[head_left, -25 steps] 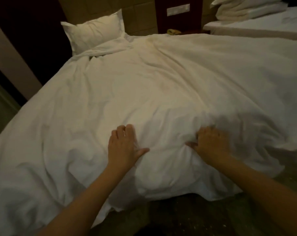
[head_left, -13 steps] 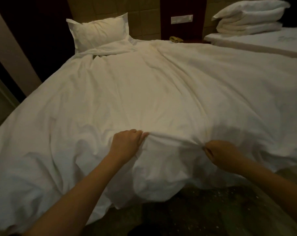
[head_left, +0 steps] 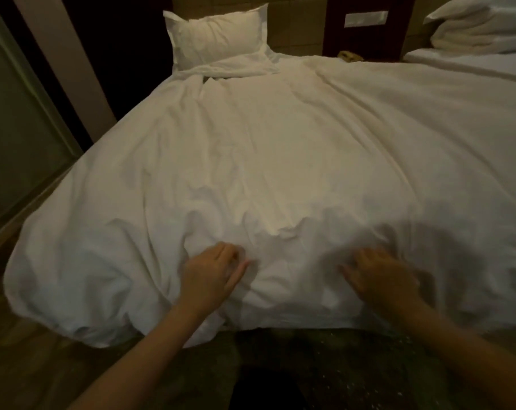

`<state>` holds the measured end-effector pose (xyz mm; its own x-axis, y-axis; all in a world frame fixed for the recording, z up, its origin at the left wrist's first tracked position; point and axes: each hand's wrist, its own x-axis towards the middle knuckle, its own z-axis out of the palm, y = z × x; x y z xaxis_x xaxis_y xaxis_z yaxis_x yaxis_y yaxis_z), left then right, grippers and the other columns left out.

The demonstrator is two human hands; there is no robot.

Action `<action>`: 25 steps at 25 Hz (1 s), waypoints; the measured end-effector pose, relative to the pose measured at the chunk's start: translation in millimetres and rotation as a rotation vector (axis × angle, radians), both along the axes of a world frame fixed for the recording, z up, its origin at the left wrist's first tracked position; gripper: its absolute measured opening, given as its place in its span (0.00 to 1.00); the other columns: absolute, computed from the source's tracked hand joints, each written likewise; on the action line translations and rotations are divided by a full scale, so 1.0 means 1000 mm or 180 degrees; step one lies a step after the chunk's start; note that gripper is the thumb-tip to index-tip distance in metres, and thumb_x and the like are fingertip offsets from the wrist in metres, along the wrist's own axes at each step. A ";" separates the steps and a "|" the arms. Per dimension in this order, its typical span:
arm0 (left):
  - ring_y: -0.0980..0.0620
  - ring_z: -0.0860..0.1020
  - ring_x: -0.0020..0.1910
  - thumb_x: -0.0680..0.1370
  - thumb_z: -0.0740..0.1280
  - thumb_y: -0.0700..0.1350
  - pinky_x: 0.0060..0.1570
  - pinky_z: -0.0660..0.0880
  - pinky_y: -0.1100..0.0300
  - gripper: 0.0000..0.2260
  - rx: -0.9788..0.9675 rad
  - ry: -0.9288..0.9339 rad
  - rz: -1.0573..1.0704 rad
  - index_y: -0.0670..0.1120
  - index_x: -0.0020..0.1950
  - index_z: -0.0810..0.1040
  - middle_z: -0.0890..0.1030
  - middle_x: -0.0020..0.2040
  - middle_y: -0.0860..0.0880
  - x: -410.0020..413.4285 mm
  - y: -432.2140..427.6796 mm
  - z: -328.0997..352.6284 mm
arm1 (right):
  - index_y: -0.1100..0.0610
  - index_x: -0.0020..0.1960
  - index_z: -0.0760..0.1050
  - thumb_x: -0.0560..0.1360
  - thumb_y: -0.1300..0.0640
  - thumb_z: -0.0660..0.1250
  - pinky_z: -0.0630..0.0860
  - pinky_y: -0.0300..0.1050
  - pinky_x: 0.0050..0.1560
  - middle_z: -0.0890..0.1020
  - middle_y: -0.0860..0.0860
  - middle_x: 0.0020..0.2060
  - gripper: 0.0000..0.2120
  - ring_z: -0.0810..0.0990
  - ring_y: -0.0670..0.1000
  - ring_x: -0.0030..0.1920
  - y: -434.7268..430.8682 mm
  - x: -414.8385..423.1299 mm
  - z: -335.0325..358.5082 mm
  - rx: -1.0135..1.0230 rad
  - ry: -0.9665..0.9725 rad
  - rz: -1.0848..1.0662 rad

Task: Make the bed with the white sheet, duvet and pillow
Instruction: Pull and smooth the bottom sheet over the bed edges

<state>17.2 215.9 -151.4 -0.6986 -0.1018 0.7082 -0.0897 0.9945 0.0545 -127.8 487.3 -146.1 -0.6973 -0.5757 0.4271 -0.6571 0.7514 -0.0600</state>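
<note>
A white duvet (head_left: pixel 280 161) covers the whole bed and hangs over its foot edge, bunched into wrinkles just beyond my hands. Resting palm down on the duvet near the foot edge, my left hand (head_left: pixel 215 273) has its fingers loosely spread and holds nothing. To its right, my right hand (head_left: pixel 378 276) lies the same way on the duvet, slightly blurred, fingers apart. A white pillow (head_left: pixel 218 37) leans against the headboard at the far left corner. The sheet is hidden under the duvet.
A second bed (head_left: pixel 472 60) with stacked white pillows (head_left: pixel 481 28) stands at the far right. Between the beds is a dark nightstand (head_left: pixel 366 28). A wall and a pale panel (head_left: pixel 23 134) run along the left. Dark floor (head_left: pixel 295 365) lies under my arms.
Both hands let go of the pinched duvet edge and now lie flat on it. The duvet's foot end has been drawn nearer and hangs lower over the edge.
</note>
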 end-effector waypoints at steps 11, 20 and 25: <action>0.41 0.74 0.45 0.62 0.68 0.69 0.43 0.73 0.52 0.38 0.0250 -0.0049 0.1248 0.41 0.57 0.69 0.74 0.48 0.40 0.015 -0.075 0.006 | 0.63 0.62 0.66 0.57 0.36 0.76 0.62 0.59 0.58 0.75 0.63 0.56 0.45 0.71 0.62 0.56 -0.135 0.035 -0.010 0.0160 0.0804 0.0862; 0.48 0.76 0.26 0.72 0.60 0.50 0.20 0.62 0.64 0.13 -0.0655 -0.0095 0.0529 0.45 0.34 0.78 0.76 0.29 0.48 0.010 -0.107 0.016 | 0.61 0.37 0.76 0.69 0.65 0.63 0.66 0.49 0.39 0.76 0.59 0.30 0.04 0.72 0.57 0.32 -0.183 0.031 -0.007 0.0303 0.1440 0.0825; 0.49 0.75 0.23 0.73 0.59 0.51 0.19 0.62 0.66 0.15 -0.0721 -0.0040 0.0318 0.45 0.31 0.77 0.76 0.26 0.49 0.023 -0.102 0.025 | 0.59 0.31 0.74 0.63 0.66 0.73 0.71 0.44 0.30 0.75 0.55 0.26 0.09 0.73 0.54 0.26 -0.170 0.031 -0.001 0.0282 0.1324 0.1742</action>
